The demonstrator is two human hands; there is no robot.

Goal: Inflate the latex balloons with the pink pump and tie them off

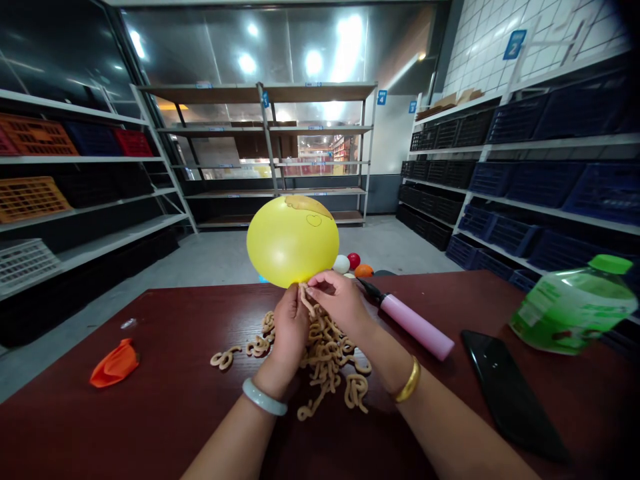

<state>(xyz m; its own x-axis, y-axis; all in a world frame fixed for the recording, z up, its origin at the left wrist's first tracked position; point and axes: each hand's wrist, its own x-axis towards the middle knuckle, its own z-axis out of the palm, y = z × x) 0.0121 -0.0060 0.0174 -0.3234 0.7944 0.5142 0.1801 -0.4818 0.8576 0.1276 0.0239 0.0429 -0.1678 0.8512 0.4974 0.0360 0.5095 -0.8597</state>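
An inflated yellow balloon with a heart drawn on it stands above the table's far edge, its neck pointing down. My left hand is closed around the neck, just under the round body. Beside it my right hand pinches with thumb and forefinger at the top of a tan, curly cord-like strand by the neck. The fingers partly hide the neck, so I cannot tell whether the strand is wound around it. Below both hands lies a loose pile of similar tan strands.
On the dark red table lie a limp orange balloon, a pink hand pump and a black phone. A green-capped bottle stands at right. Small balloons lie beyond the far edge. Shelves surround the room.
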